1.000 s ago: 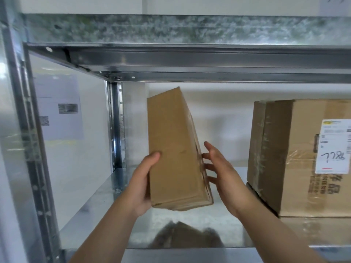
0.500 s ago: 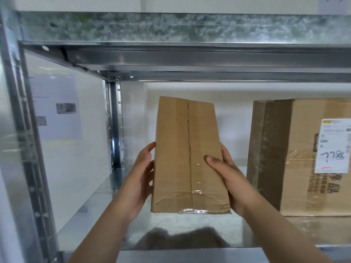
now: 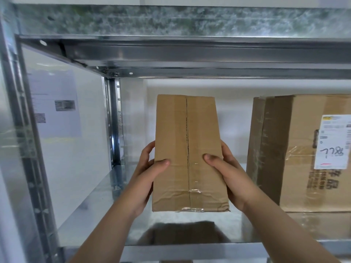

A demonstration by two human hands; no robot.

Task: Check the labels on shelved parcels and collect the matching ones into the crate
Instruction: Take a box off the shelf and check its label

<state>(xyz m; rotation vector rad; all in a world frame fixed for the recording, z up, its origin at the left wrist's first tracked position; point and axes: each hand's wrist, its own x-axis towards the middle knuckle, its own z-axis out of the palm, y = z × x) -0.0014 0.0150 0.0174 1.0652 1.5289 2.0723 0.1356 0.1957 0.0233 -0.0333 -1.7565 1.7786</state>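
A tall brown cardboard parcel (image 3: pixel 188 149) is held upright above the metal shelf (image 3: pixel 98 211), its taped seam facing me. No label shows on this face. My left hand (image 3: pixel 148 173) grips its left edge, thumb on the front. My right hand (image 3: pixel 226 175) grips the right edge the same way. A larger brown parcel (image 3: pixel 296 152) stands on the shelf at the right, with a white label (image 3: pixel 332 141) bearing handwritten digits that appear upside down. No crate is in view.
The galvanised shelf above (image 3: pixel 171 21) hangs low over the bay. A steel upright (image 3: pixel 20 149) runs down the left, another post (image 3: pixel 114 122) at the back. A printed sheet (image 3: pixel 55 103) hangs on the left wall.
The parcel turned from showing its plain side to showing its taped seam face. Both hands shifted to grip its two edges, thumbs on the front.
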